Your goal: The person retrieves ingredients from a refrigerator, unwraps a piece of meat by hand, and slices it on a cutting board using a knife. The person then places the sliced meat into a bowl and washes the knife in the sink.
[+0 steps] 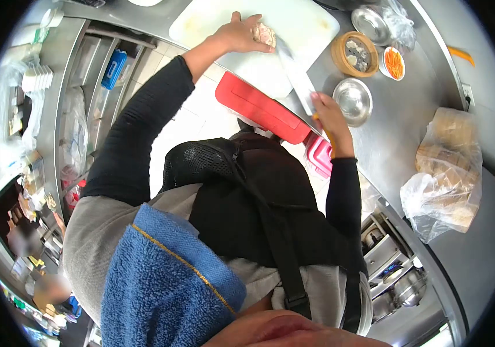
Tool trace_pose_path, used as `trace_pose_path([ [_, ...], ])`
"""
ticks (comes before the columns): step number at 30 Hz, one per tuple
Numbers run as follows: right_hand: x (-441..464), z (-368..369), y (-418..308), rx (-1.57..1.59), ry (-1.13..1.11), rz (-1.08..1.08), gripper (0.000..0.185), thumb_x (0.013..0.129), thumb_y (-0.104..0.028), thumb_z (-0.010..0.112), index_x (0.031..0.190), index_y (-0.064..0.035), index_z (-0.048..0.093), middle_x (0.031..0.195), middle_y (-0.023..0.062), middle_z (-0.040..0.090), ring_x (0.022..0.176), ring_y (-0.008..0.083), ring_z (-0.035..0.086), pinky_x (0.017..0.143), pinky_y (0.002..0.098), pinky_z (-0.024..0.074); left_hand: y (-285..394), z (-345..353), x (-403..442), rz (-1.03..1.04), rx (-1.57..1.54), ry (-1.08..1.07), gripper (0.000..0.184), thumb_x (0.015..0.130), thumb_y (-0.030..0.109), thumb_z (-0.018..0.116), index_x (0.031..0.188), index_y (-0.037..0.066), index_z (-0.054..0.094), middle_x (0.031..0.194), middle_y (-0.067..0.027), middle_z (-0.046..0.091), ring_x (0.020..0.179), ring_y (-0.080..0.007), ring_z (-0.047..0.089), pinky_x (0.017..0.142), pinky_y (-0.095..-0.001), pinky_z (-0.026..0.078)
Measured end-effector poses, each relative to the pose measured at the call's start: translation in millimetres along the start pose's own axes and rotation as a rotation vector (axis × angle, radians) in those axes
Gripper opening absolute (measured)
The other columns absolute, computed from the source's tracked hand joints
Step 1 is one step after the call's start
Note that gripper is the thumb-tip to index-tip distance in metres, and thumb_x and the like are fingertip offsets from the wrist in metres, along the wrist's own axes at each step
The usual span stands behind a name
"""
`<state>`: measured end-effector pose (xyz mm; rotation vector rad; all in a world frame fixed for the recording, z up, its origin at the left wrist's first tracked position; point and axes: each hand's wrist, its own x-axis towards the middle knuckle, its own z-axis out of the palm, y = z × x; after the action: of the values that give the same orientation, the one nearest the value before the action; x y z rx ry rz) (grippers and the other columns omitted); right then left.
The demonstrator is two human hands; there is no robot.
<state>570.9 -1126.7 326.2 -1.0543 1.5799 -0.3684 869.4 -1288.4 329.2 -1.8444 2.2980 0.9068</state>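
Observation:
On the white cutting board (224, 20), a pale pinkish piece of what looks like meat (265, 35) lies between the thumb and fingers of my left hand (239, 36). My right hand (329, 115) is closed around the handle of a large kitchen knife (298, 80). Its long blade slants across the board, and the tip end is right beside the meat. Whether the edge touches the meat I cannot tell. Part of the handle, yellow where it shows, is hidden by my fingers.
Right of the board stand a bamboo steamer (340, 55) with pieces inside, a bowl of orange shreds (393, 62) and metal bowls (353, 102). Bagged bread (447, 173) lies farther along the steel counter (398, 124). A red bin lid (262, 107) sits below the counter edge.

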Motion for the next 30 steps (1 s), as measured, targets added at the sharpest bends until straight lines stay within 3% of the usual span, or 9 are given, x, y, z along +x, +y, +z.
trace_pose_path([
  [1, 9, 6, -8, -0.027, -0.031, -0.026, 0.038, 0.099, -0.042, 0.050, 0.096, -0.0058, 0.061, 0.070, 0.0008, 0.053, 0.058, 0.0093, 0.054, 0.049, 0.0275, 0.0441, 5, 5, 2, 0.001, 0.011, 0.029, 0.118, 0.060, 0.077, 0.069, 0.153, 0.016, 0.029, 0.141, -0.0268, 0.037, 0.114, -0.0422, 0.059, 0.100, -0.0407, 0.047],
  [8, 31, 34, -54, -0.234, -0.011, -0.077, 0.038, 0.099, -0.039, 0.050, 0.096, -0.0029, 0.059, 0.073, 0.0137, 0.063, 0.066, 0.0185, 0.064, 0.056, 0.0361, 0.0488, 21, 14, 0, -0.081, 0.065, 0.184, 0.099, 0.066, 0.070, 0.072, 0.145, 0.018, 0.042, 0.137, -0.0251, 0.042, 0.106, -0.0401, 0.064, 0.094, -0.0434, 0.051],
  [11, 29, 35, -40, -0.234, 0.047, -0.213, 0.038, 0.100, -0.040, 0.050, 0.094, -0.0024, 0.056, 0.065, 0.0096, 0.058, 0.046, 0.0147, 0.055, 0.044, 0.0307, 0.0439, 35, 10, -9, -0.067, 0.000, 0.248, 0.094, 0.067, 0.065, 0.074, 0.143, 0.019, 0.044, 0.130, -0.0239, 0.046, 0.105, -0.0387, 0.064, 0.091, -0.0422, 0.052],
  [14, 3, 16, -24, -0.309, 0.143, -0.254, 0.034, 0.099, -0.035, 0.049, 0.095, -0.0021, 0.059, 0.083, 0.0254, 0.066, 0.077, 0.0451, 0.064, 0.071, 0.0506, 0.0485, 62, 12, -24, 0.046, -0.060, 0.310, 0.091, 0.067, 0.063, 0.077, 0.140, 0.019, 0.046, 0.123, -0.0226, 0.049, 0.102, -0.0379, 0.064, 0.089, -0.0407, 0.052],
  [17, -57, -25, -11, -0.382, 0.230, -0.243, 0.031, 0.100, -0.032, 0.047, 0.099, -0.0028, 0.057, 0.088, 0.0276, 0.065, 0.085, 0.0497, 0.061, 0.075, 0.0542, 0.0469, 114, 27, -27, 0.213, -0.154, 0.299, 0.087, 0.069, 0.058, 0.078, 0.140, 0.018, 0.046, 0.120, -0.0225, 0.051, 0.101, -0.0385, 0.062, 0.089, -0.0418, 0.052],
  [20, -119, -62, 13, -0.552, 0.393, -0.212, 0.025, 0.099, -0.027, 0.046, 0.103, -0.0034, 0.054, 0.089, 0.0279, 0.066, 0.089, 0.0476, 0.062, 0.074, 0.0553, 0.0471, 177, 59, -36, 0.341, -0.189, 0.227, 0.087, 0.070, 0.057, 0.078, 0.140, 0.017, 0.045, 0.120, -0.0230, 0.050, 0.104, -0.0396, 0.061, 0.091, -0.0431, 0.051],
  [24, -167, -94, 32, -0.619, 0.475, -0.089, 0.015, 0.095, -0.016, 0.050, 0.101, -0.0025, 0.052, 0.089, 0.0250, 0.063, 0.085, 0.0466, 0.062, 0.073, 0.0535, 0.0479, 227, 122, -31, 0.488, -0.437, 0.167, 0.085, 0.074, 0.052, 0.077, 0.140, 0.009, 0.043, 0.129, -0.0279, 0.047, 0.116, -0.0431, 0.056, 0.099, -0.0432, 0.047],
  [26, -180, -101, 42, -0.671, 0.531, -0.127, 0.013, 0.093, -0.011, 0.052, 0.103, -0.0031, 0.050, 0.099, 0.0241, 0.061, 0.089, 0.0459, 0.062, 0.075, 0.0531, 0.0505, 244, 133, -32, 0.431, -0.365, 0.120, 0.081, 0.076, 0.047, 0.076, 0.139, 0.008, 0.043, 0.134, -0.0259, 0.046, 0.119, -0.0405, 0.055, 0.101, -0.0430, 0.046],
  [30, -195, -105, 48, -0.683, 0.574, -0.186, 0.018, 0.090, -0.007, 0.053, 0.108, -0.0037, 0.052, 0.099, 0.0223, 0.058, 0.085, 0.0438, 0.061, 0.075, 0.0502, 0.0524, 253, 131, -45, 0.420, -0.297, 0.156, 0.070, 0.079, 0.038, 0.075, 0.137, 0.010, 0.047, 0.131, -0.0175, 0.050, 0.117, -0.0360, 0.056, 0.099, -0.0439, 0.047],
])
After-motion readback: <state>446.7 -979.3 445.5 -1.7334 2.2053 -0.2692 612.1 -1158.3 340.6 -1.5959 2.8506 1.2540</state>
